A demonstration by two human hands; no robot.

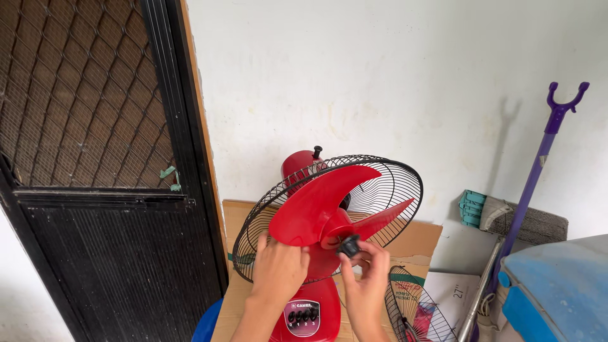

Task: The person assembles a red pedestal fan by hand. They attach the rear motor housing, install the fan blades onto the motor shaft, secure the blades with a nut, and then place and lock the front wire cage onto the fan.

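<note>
Left hand [277, 271]: fingers curled over lower edge of red fan blade [323, 206], gripping it. Right hand [367, 278]: fingertips pinched around black blade cap [349, 245] at hub, just above that hand. Behind blade, black rear wire guard [392, 183]. Beyond, cardboard box [415, 244] against white wall [380, 76].

A big brown cardboard box [415, 244] stands low in the middle of the frame, against the white wall, behind the red fan. A green stripe runs across its right part. At the bottom middle, a small dark label [303, 315] with a pale edge sits on the fan's red stand. A flat white box [457, 293] lies at the lower right
</note>
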